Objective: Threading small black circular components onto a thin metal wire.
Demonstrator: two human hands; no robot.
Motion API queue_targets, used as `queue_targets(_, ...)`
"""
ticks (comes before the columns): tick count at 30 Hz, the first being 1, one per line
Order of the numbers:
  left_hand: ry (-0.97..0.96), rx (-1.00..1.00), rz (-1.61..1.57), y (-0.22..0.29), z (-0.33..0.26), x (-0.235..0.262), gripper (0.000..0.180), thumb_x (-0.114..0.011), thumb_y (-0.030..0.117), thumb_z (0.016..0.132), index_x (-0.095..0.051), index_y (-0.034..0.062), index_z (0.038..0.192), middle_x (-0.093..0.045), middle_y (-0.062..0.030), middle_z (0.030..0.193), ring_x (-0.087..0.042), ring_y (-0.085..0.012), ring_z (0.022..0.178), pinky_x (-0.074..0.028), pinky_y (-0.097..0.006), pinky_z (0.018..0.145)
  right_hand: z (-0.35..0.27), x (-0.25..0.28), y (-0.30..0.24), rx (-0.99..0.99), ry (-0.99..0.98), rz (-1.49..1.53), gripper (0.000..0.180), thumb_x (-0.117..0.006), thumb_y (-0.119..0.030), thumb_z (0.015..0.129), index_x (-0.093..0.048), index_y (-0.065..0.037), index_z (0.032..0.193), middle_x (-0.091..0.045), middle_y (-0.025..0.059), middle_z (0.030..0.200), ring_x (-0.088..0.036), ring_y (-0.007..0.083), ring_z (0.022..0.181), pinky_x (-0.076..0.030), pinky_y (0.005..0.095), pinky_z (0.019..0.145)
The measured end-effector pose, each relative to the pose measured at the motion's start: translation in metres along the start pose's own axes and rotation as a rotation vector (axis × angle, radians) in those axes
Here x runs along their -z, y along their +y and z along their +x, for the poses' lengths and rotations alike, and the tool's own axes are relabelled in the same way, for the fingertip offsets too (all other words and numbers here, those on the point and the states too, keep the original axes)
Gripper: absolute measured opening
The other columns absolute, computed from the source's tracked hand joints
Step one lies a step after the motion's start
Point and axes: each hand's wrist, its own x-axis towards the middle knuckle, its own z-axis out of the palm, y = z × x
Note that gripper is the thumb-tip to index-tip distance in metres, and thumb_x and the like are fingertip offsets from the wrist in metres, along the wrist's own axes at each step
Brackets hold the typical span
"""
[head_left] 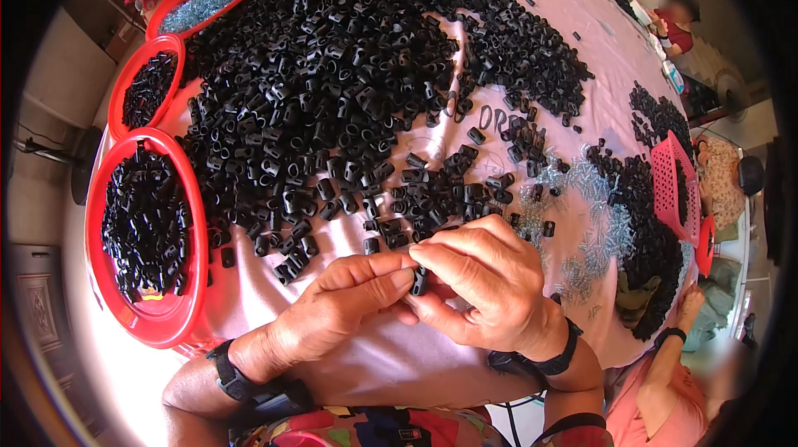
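In front of my body, my left hand [357,291] pinches a small black plastic cord lock [420,282] between thumb and forefinger. My right hand [486,285] meets it from the other side, fingertips closed on the top of the same piece. Fingers partly hide the cord lock, so I cannot tell whether its parts are joined. Just beyond my fingers lie loose black cord lock bodies [432,202], which run into a large heap [307,90] across the cloth-covered table. Small metal springs [594,235] are scattered to the right of my right hand.
At the left edge stand a red basket [198,281] of small black parts, a second red basket [116,102] with similar parts and a third [154,27] holding springs. A pink basket [665,185] sits by black parts at right. Other people [665,401] sit around the table [573,56].
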Motion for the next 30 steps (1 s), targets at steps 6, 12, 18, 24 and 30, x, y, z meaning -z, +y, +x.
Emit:
queue_targets(6,-0.010,-0.009,0.047,0.0014,-0.0013,-0.0013,0.037,-0.058,0.021,0.113,-0.064,-0.0023,0.141,-0.071,-0.0041,0.124,-0.064,-0.0103,0.114,-0.051,-0.029,0.104,-0.0017,-0.0013,0.0006,0.008,0.004,-0.042,0.045,-0.089,-0.012,0.069,-0.077,0.000,0.111,-0.075,0.0126,0.100,-0.070,0.0279,0.081,-0.058,0.0358,0.068)
queue_targets(12,-0.040,-0.102,0.224,-0.0018,0.0007,-0.0023,0.032,-0.059,0.017,0.113,-0.066,-0.0037,0.137,-0.071,-0.0038,0.123,-0.060,-0.0080,0.115,-0.049,-0.026,0.103,-0.0033,-0.0042,-0.0004,0.028,0.026,-0.085,0.049,-0.089,-0.010,0.064,-0.077,-0.001,0.111,-0.075,0.0115,0.099,-0.070,0.0277,0.082,-0.058,0.0356,0.068)
queue_targets(18,-0.076,-0.147,0.283,0.0004,-0.0006,-0.0031,0.033,-0.059,0.013,0.112,-0.064,-0.0056,0.139,-0.071,-0.0066,0.125,-0.060,-0.0098,0.119,-0.049,-0.028,0.107,-0.0009,-0.0006,-0.0050,0.032,0.007,-0.099,0.051,-0.089,-0.009,0.060,-0.077,-0.001,0.109,-0.074,0.0110,0.098,-0.069,0.0274,0.081,-0.058,0.0354,0.068)
queue_targets(24,-0.102,-0.171,0.294,-0.0032,-0.0008,-0.0018,0.036,-0.058,0.013,0.112,-0.062,-0.0039,0.143,-0.070,-0.0054,0.127,-0.059,-0.0094,0.119,-0.047,-0.028,0.106,0.0007,0.0021,-0.0080,0.045,0.009,-0.117,0.046,-0.088,-0.009,0.065,-0.075,0.002,0.108,-0.072,0.0097,0.095,-0.067,0.0250,0.080,-0.058,0.0338,0.068)
queue_targets(30,-0.171,-0.185,0.261,-0.0034,0.0005,0.0038,0.035,-0.056,0.009,0.113,-0.060,-0.0039,0.145,-0.069,-0.0074,0.131,-0.058,-0.0105,0.124,-0.047,-0.028,0.110,0.0013,0.0019,-0.0083,0.054,0.018,-0.115,0.047,-0.087,-0.009,0.065,-0.075,0.001,0.109,-0.072,0.0099,0.096,-0.068,0.0253,0.081,-0.058,0.0341,0.069)
